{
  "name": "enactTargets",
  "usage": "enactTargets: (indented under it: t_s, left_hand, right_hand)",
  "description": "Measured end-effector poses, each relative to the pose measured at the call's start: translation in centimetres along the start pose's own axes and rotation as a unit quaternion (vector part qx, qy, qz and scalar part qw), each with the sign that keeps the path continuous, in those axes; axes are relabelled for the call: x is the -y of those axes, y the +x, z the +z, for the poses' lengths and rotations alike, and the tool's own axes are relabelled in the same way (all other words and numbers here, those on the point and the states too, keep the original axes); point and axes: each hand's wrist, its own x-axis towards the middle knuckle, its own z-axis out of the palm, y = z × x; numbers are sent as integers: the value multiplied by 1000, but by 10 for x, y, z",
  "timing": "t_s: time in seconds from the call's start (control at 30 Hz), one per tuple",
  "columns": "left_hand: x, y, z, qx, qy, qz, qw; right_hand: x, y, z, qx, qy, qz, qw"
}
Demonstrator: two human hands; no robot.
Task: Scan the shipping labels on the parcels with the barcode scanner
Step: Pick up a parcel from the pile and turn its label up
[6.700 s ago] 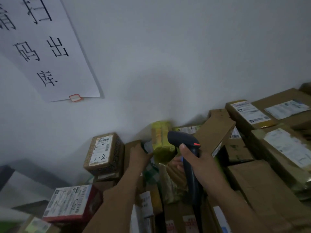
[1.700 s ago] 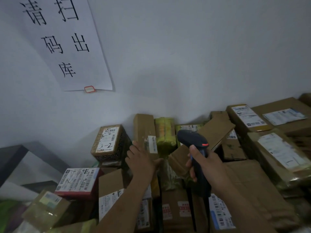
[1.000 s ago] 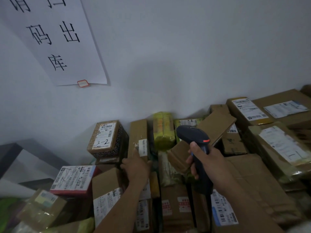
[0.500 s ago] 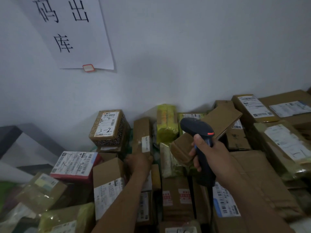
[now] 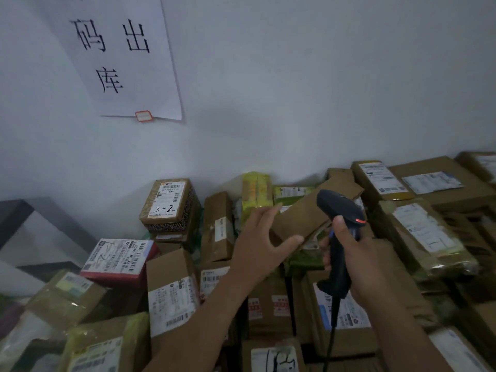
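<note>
Hanging far left on the wall, a paper sign [image 5: 120, 57] overlooks a pile of labelled parcels [image 5: 171, 299]. Right of a box marked "3-2" [image 5: 167, 202], the left hand [image 5: 264, 244] grips one end of a tilted brown parcel [image 5: 303, 216]. Farther right, the right hand [image 5: 359, 264] clutches the black barcode scanner [image 5: 338, 210], its head close to that parcel.

A plain pale wall [image 5: 308, 84] is filling most of the view, lying in dim, bluish, even light, with a faint soft shadow [image 5: 230, 122] darkening it near the middle. A white paper sign [image 5: 150, 76] is hanging on it at the upper left, showing large black characters, and a small red-edged sticker [image 5: 143, 116] is sitting on its bottom edge. At the far left a dark piece of furniture [image 5: 14, 210] with a flat top is standing close to the wall.
</note>
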Motion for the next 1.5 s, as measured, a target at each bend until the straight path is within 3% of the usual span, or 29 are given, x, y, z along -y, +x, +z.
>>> enactTargets:
  t_s: [0.1, 0.2, 0.3, 0.37, 0.47, 0.53, 0.63, 0.93, 1.07, 1.17, 1.3, 1.43, 1.5]
  left_hand:
    - [-6, 10, 7, 84, 131, 2, 988]
    - [-3, 6, 10, 79, 103, -45, 990]
    - [1, -10, 1, 12, 61, -67, 996]
    - [4, -21, -8, -80, 37, -86, 992]
    - [10, -34, -21, -201, -31, -180, 962]
    - [21, -36, -28, -223, -26, -244, 943]
    - [40, -32, -31, -206, 24, -296, 933]
    - [72, -7, -12, -162, 74, -345, 921]
    - [86, 0, -3, -24, 88, -352, 931]
    - [81, -3, -5, 53, 191, -319, 927]
    - [60, -30, -23, -44, 258, -244, 934]
    - [56, -72, -50, -156, 255, -273, 914]
    - [57, -89, -59, -138, 255, -322, 901]
  right_hand:
    - [4, -8, -8, -17, -15, 4, 1000]
    - [9, -16, -12, -16, -27, 1, 1000]
    - [16, -22, -11, -4, -32, -4, 999]
    - [18, -24, -7, 2, -29, -4, 1000]
    - [20, -25, 1, 22, -42, 14, 999]
    - [19, -24, 7, 33, -59, 27, 997]
    - [17, -21, 16, 47, -58, 25, 997]
    - [6, -10, 27, 74, -99, 40, 992]
    - [-2, -6, 30, 77, -109, 51, 990]
    - [-2, -9, 34, 87, -115, 54, 988]
    - [2, -17, 39, 113, -117, 61, 985]
    - [9, -33, 45, 123, -119, 65, 983]
    - [12, -43, 47, 126, -114, 68, 983]
